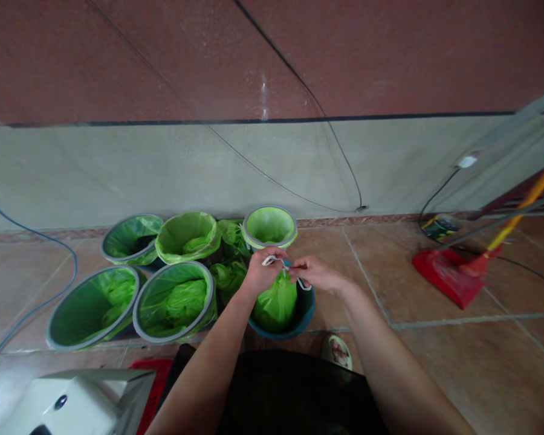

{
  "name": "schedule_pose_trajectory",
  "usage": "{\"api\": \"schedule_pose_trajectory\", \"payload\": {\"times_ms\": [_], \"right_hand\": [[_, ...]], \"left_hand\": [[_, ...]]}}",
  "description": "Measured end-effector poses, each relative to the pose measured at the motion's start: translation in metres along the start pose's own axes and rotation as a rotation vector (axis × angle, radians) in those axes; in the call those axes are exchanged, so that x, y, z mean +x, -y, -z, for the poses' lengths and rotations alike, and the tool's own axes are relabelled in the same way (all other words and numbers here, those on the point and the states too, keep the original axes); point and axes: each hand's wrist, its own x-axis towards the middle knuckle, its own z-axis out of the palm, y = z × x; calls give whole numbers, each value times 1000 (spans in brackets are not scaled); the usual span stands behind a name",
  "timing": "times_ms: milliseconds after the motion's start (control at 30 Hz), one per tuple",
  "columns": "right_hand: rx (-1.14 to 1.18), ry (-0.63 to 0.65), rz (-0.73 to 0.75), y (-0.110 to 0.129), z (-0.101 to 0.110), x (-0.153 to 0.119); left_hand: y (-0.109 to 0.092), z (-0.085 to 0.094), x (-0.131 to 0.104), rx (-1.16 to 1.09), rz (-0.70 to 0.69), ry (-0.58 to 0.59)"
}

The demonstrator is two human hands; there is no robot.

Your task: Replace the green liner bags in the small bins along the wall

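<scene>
Both my hands meet over a blue-green bin (309,314) that stands close to my feet. A green garbage bag (276,305) sits in it, its top gathered to a narrow neck. My left hand (262,269) is closed on a white drawstring (272,260) at that neck. My right hand (320,273) pinches the same string from the other side, and a loop hangs below its fingers. Whether the string is knotted is too small to make out.
Several bins with green liners, such as a grey-rimmed bin (138,308), stand to the left along the wall. A red dustpan (453,281) and yellow handle (521,208) are at right. A blue cable (75,260) crosses the tiles; a white machine (68,405) stands front left.
</scene>
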Motion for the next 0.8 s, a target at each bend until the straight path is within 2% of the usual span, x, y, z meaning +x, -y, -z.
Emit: {"api": "schedule_pose_trajectory", "payload": {"times_ms": [200, 300, 400, 633, 800], "right_hand": [[106, -165, -30, 4, 0, 4], [169, -161, -34, 2, -1, 6], [149, -128, 30, 2, -1, 5], [114, -154, 123, 0, 2, 4], [-8, -284, 104, 0, 0, 8]], "left_hand": [[9, -11, -3, -38, -32, -45], [8, -14, -4, -77, -10, -65], [4, -13, -3, -82, 15, -76], [0, -9, -3, -152, 97, -4], [3, -10, -1, -214, 120, 29]]}}
